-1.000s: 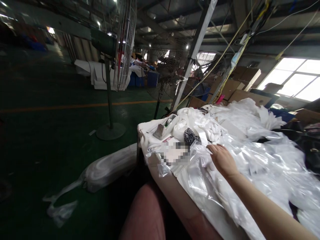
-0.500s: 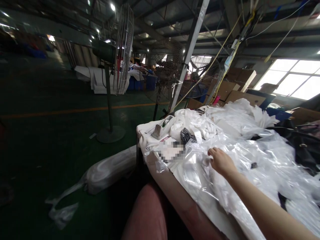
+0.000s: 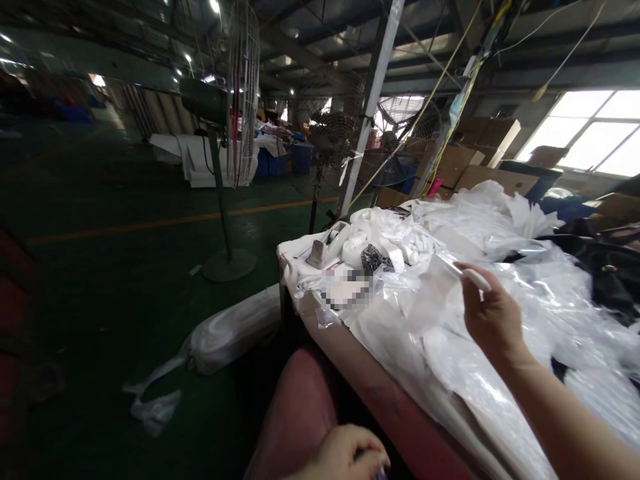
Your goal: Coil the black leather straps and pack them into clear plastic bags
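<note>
My right hand [image 3: 493, 317] is raised over the table, thumb and fingers pinched on the edge of a clear plastic bag [image 3: 427, 290] that hangs off to the left, blurred by motion. Beneath it spreads a heap of crumpled clear plastic [image 3: 555, 293]. Low in the view, beside my knee, my left hand [image 3: 353, 453] has its fingers curled together. A small bit of something shows at its fingertips, too cut off to name.
White strips [image 3: 380, 230], a dark patterned bundle [image 3: 373, 259] and a small grey block [image 3: 317, 253] lie on the table's far end. A stand fan [image 3: 243, 100] is at left; a wrapped white roll [image 3: 235, 330] rests on the floor. Cardboard boxes [image 3: 480, 137] stack behind.
My right hand has lifted and moved right, now pinching a plastic bag pulled off the heap. My left hand has come into view at the bottom. The view has shifted slightly.
</note>
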Demonstrator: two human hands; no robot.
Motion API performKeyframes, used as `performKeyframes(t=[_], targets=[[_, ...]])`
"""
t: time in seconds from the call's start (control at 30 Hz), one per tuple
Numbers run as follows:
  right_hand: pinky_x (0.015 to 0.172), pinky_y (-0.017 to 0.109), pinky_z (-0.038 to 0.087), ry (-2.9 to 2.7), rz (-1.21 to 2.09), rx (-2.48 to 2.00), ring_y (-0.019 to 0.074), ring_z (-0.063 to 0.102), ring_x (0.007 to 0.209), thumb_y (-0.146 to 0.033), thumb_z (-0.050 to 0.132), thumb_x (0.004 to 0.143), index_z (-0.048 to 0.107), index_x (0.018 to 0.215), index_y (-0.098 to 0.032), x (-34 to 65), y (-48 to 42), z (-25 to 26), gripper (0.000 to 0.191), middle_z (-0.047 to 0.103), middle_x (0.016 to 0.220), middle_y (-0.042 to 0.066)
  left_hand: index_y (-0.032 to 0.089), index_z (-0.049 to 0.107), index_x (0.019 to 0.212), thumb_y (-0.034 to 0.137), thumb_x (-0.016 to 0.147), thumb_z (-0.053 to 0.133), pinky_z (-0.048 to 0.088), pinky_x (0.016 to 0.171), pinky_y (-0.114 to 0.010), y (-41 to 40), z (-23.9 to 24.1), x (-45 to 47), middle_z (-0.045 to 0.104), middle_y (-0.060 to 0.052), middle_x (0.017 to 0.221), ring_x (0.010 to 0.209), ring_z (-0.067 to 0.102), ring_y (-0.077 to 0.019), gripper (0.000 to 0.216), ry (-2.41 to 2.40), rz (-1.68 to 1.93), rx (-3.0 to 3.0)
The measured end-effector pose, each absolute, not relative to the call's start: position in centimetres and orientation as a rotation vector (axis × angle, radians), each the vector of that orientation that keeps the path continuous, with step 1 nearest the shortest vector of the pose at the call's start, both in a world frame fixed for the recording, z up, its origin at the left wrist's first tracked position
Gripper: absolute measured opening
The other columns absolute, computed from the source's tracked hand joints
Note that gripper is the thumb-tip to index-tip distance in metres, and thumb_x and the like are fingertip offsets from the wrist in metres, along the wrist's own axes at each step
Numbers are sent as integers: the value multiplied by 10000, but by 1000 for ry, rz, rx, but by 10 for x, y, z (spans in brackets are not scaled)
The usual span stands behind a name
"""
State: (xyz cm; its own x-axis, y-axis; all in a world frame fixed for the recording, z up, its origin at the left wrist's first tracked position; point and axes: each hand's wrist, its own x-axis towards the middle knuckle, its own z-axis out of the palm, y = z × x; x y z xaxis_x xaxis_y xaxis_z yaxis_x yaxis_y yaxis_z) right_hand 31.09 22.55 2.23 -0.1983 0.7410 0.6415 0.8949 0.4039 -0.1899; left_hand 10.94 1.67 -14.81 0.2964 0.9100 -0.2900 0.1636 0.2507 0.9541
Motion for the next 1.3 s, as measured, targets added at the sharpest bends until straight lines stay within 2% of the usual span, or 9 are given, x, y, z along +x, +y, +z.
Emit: performKeyframes(t=[0.13,0.3,0.47,0.6,0.77,0.83,1.0,1.13,1.3], targets=[[851,356,466,-2045,-430,-1577,292,642,1075,-347,311,1010,548,1283,-208,328,223,42,388,667,1221,138,145,746,896,289,841,558,468,805,-264,25,-138,101,752,-44,910,877,653,-189,243,1366,836,1213],[673,348,435,-2295,-285,-1900,299,680,831,-308,428,962,667,1010,-186,363,252,14,273,726,944,139,128,742,882,364,801,566,447,677,-251,15,-137,111,719,-53,812,719,595,-161,305,1330,793,1171],[644,323,434,-2407,-69,-2059,292,675,803,-274,578,870,663,1017,-151,394,252,-9,209,727,910,157,108,713,912,486,772,580,313,483,-225,5,-143,109,569,6,602,483,410,-97,425,1313,777,1099],[663,305,446,-2381,59,-2105,279,673,841,-92,540,795,649,1033,-117,404,240,-10,262,719,961,180,112,696,905,552,752,594,296,485,-223,4,-145,101,524,25,589,494,403,-94,477,1346,782,1064],[704,336,464,-2319,133,-1978,272,653,834,-201,432,894,608,1095,-124,388,183,3,278,699,955,163,113,704,907,566,780,594,348,534,-234,4,-143,100,597,-5,661,544,446,-108,483,1338,766,1122],[719,282,487,-2394,401,-1795,199,652,790,-258,404,939,595,1112,-188,370,138,4,267,697,953,83,113,714,902,603,805,573,383,575,-240,2,-138,101,630,-23,699,596,498,-125,519,1303,750,1204],[446,208,435,-2150,2157,-1226,102,526,473,-669,394,925,557,1016,-201,322,33,-26,504,659,746,15,110,725,937,661,946,207,428,658,-251,-7,-111,105,679,-63,787,719,594,-163,757,1152,693,1466],[379,172,350,-1908,2404,-1239,66,428,399,-725,449,862,547,871,-170,306,5,-66,564,563,570,-33,150,751,904,531,929,452,435,750,-254,-8,-97,118,724,-65,860,805,624,-177,485,1149,660,1821],[407,164,379,-1667,2526,-1231,50,471,401,-610,615,836,540,846,-169,326,-2,-93,448,630,650,-20,180,769,886,401,890,567,432,719,-234,3,-96,113,745,-36,854,802,637,-162,300,1233,597,1833]])
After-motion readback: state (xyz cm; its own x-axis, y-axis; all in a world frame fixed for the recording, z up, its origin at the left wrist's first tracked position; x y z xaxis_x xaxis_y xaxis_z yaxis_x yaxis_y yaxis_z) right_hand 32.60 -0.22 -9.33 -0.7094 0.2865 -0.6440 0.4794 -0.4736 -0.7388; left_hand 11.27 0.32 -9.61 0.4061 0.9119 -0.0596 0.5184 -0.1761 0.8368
